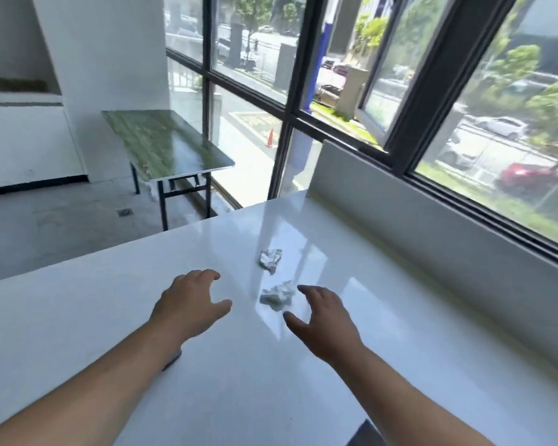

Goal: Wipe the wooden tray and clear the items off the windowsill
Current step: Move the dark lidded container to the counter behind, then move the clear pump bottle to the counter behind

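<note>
1. Sill: wide, glossy white, under the window. No tray or container in view.
2. Left hand and right hand: both spread, holding nothing, flanking the near wad.
3. Near wad by the right fingertips; far wad just beyond.
4. Risk: light paper may skid on the slick surface if nudged, not pinched.

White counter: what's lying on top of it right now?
On the white counter lie two crumpled wads: one farther off, one between the open left hand and right hand. What lies under the forearms is hidden.
</note>
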Motion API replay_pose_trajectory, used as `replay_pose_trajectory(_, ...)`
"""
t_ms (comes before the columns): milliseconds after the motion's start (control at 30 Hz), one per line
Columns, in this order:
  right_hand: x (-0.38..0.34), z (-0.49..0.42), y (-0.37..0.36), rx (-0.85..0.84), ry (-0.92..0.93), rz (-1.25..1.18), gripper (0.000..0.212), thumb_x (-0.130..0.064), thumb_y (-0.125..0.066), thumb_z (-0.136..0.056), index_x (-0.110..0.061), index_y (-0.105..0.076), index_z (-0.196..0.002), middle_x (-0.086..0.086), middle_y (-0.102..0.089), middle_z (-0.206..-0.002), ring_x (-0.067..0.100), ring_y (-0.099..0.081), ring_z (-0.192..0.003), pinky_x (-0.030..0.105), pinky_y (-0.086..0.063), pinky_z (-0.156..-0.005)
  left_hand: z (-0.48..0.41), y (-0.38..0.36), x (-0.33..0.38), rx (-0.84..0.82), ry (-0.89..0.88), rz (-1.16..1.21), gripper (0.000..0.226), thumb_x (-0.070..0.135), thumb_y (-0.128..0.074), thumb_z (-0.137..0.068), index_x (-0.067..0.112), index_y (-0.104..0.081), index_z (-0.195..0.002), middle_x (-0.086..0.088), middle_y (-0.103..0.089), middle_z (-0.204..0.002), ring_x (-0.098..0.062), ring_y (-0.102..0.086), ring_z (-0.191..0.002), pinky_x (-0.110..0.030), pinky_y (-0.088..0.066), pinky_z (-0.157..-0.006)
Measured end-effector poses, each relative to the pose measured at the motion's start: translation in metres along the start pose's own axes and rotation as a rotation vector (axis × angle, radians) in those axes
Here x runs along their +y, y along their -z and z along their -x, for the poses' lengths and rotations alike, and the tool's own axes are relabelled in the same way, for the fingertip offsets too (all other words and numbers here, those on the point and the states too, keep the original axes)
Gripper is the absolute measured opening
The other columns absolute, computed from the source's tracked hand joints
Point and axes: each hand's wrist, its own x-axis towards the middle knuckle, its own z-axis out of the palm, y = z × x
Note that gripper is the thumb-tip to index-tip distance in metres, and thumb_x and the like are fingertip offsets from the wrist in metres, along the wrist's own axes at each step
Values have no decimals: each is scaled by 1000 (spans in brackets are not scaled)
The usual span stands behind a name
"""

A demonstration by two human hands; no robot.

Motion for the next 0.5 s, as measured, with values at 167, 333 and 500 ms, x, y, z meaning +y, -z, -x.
replay_pose_trajectory(167, 94, 124, 105, 185, -260, 138, 83, -76, -49, -83, -32, -41, -153, -11, -47, -153, 16, -35, -145, 36, -35, -116, 46, -44, 150, -96, -356, 72, 76, 62, -69, -82, 35, -47, -149, 6, -50, -154, -22, -44, -140, -41, -46, -106)
replay_pose_trajectory(333, 175, 267, 178, 378, -545, 131, 79, -76, -49, -83, -33, -42, -149, -7, -51, -147, 20, -45, -136, 39, -43, -105, 130, -102, 284, -256, -686, 25, 79, 63, -67, -84, 34, -41, -152, 7, -44, -159, -19, -42, -143, -40, -44, -111)
replay_pose_trajectory(500, 249, 414, 217, 481, -742, 130, 68, -66, -53, -88, -28, -50, -144, -3, -58, -141, 20, -49, -130, 37, -42, -105, 220, -158, 407, -290, -891, -29, 70, 61, -65, -87, 33, -46, -148, 6, -51, -153, -20, -47, -139, -40, -47, -105)
